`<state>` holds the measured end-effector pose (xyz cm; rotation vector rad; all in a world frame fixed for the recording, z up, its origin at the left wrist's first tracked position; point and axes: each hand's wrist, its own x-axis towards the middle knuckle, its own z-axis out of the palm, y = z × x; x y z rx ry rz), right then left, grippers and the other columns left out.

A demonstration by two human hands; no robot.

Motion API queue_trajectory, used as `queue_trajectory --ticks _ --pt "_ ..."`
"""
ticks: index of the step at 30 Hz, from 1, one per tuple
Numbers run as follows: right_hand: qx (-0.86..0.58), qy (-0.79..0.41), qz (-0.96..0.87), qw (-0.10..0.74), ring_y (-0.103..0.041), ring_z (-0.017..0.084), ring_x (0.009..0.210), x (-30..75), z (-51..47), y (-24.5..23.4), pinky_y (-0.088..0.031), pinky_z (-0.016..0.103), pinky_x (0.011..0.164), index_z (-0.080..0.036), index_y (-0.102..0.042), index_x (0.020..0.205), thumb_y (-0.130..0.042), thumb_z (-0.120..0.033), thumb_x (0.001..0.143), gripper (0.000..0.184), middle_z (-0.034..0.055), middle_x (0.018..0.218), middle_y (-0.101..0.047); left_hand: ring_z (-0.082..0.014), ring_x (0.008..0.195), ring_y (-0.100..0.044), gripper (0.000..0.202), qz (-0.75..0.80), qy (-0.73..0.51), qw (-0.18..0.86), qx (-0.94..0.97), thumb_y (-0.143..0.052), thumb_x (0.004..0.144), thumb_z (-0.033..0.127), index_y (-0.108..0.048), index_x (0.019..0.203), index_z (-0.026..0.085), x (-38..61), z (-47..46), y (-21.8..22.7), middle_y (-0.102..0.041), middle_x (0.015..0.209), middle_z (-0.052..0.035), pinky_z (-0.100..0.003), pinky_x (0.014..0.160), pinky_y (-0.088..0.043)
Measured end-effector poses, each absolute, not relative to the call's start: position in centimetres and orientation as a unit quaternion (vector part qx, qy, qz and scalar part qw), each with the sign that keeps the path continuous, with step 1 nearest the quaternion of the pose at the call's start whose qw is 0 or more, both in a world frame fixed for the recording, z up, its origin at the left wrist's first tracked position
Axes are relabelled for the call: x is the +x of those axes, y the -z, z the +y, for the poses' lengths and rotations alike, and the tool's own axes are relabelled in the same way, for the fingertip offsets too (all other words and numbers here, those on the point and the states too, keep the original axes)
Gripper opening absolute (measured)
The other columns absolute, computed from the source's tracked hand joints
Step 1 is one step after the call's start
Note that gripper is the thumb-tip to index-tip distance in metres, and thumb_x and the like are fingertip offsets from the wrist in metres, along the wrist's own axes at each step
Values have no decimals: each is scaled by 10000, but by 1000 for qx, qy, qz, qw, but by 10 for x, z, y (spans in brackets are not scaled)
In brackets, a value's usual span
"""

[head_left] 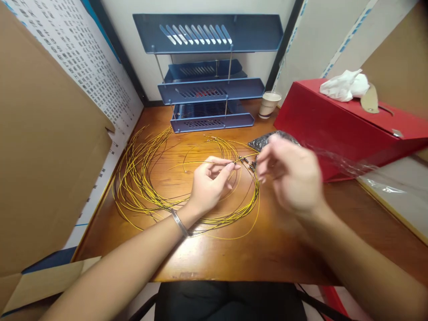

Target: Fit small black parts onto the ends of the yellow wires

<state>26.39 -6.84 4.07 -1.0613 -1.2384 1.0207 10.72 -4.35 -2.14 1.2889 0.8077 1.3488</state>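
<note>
My left hand (211, 180) pinches a thin wire between thumb and fingertips, above the middle of the table. Yellow and black wires (147, 187) lie in a loose coil on the left, and a second bundle (244, 208) curves round beneath my hands. Small black connectors (251, 165) sit just right of my left fingertips. My right hand (292, 171) is raised to the right of them, partly curled and smeared by motion; whether anything is in its fingers I cannot make out. A plastic bag of small dark parts (264, 140) lies behind it, partly hidden.
A blue tiered letter tray (207, 92) stands at the back of the wooden table (214, 263). Beside it is a paper cup (269, 107). A red box (310, 129) with crumpled white tissue (344, 84) fills the right side. Cardboard (43, 133) rises along the left.
</note>
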Motion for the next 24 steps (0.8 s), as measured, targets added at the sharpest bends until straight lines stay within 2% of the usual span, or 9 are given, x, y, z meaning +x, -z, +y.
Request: queue_trajectory --ticks 3,5,9,13,17,24 --pt "-475 -477 -508 537 -405 63 419 254 -57 -10 -317 211 411 -165 -540 624 -644 -616 846 513 -32 489 -458 -72 468 -610 266 335 -567 524 540 -745 839 351 -611 903 130 108 -44 20 -778 885 -101 -180 462 -537" --pt "-487 -479 -501 531 -359 52 404 252 -54 7 -254 212 393 -163 -554 661 -680 -637 804 511 -51 482 -431 -68 453 -600 265 334 -570 526 536 -748 838 346 -609 894 127 108 -44 20 -777 859 -96 -173 453 -529" --pt "-463 -488 -491 554 -260 44 415 252 -56 25 -188 215 399 -163 -604 787 -699 -586 815 434 -90 486 -338 -70 457 -606 255 335 -566 534 531 -740 846 340 -610 901 127 107 -42 22 -778 860 -96 -170 448 -528" --pt "-461 -480 -482 570 -247 47 435 254 -58 32 -166 214 414 -181 -583 904 -694 -520 854 360 -98 510 -339 -74 473 -617 243 342 -563 534 530 -740 848 332 -614 897 130 107 -41 23 -778 876 -99 -169 450 -534" --pt "-449 -473 -477 589 -233 50 441 257 -55 34 -162 219 424 -191 -574 957 -695 -487 867 333 -93 529 -351 -127 590 -685 257 352 -559 527 534 -746 838 347 -615 892 132 109 -42 25 -772 872 -106 -187 459 -550" --pt "-435 -469 -466 611 -236 46 432 256 -54 34 -159 228 420 -196 -564 921 -697 -477 866 317 -85 558 -366 -74 471 -605 236 352 -550 519 552 -736 850 329 -617 888 129 110 -43 25 -771 851 -94 -176 462 -535"
